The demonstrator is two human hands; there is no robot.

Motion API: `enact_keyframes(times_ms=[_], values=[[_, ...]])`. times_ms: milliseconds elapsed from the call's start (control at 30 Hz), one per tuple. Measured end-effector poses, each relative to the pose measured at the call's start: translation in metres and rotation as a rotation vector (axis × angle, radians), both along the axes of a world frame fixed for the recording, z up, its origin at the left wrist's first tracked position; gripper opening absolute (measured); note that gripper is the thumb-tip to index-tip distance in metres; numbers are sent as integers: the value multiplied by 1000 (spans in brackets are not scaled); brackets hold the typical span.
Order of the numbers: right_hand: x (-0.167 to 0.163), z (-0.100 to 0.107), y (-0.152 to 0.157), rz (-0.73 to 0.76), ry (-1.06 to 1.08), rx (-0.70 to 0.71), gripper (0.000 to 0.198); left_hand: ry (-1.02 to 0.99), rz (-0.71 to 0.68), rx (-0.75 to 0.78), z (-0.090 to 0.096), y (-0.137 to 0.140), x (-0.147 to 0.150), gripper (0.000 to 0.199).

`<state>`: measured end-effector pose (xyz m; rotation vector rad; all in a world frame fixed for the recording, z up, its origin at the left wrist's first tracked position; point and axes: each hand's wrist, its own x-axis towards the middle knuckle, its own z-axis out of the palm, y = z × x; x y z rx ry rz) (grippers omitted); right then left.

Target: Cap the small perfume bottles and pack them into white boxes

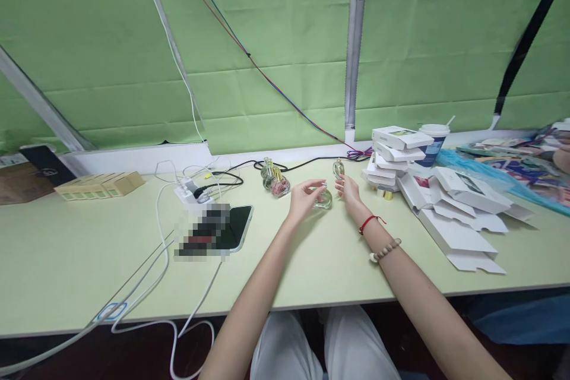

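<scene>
- Nearest: your two forearms [262,276].
- Your left hand [305,197] pinches one glass bottle [323,200], neck up, roughly upright.
- Your right hand [351,193], half-curled, nears one upright second bottle [338,167]; grip unclear.

The near bottle [326,200] is clear glass with a pale green tint, low and rounded, and sits on the desk [329,267] between the hands, its top at the fingertips of the left hand [306,197]. The far bottle [338,167], also glass, is pale yellowish-green and narrows at the top. It stands just beyond the right hand [350,193], whose fingers hide its base; whether they touch is unclear.
</scene>
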<state>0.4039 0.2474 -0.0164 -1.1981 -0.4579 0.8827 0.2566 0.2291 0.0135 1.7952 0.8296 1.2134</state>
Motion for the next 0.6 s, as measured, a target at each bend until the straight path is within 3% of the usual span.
enact_keyframes(times_ms=[133,300,400,600], values=[[-4,2,-4,127,-161,37,24,-124,118,44,4,3,-4,29],[-14,-3,-4,478,-314,258,40,-173,182,40,2,8,-7,29],[-18,-6,-5,641,-337,288,52,-188,189,9,2,9,-7,30],[-14,-8,-10,709,-562,357,54,-226,178,-158,5,12,-10,35]])
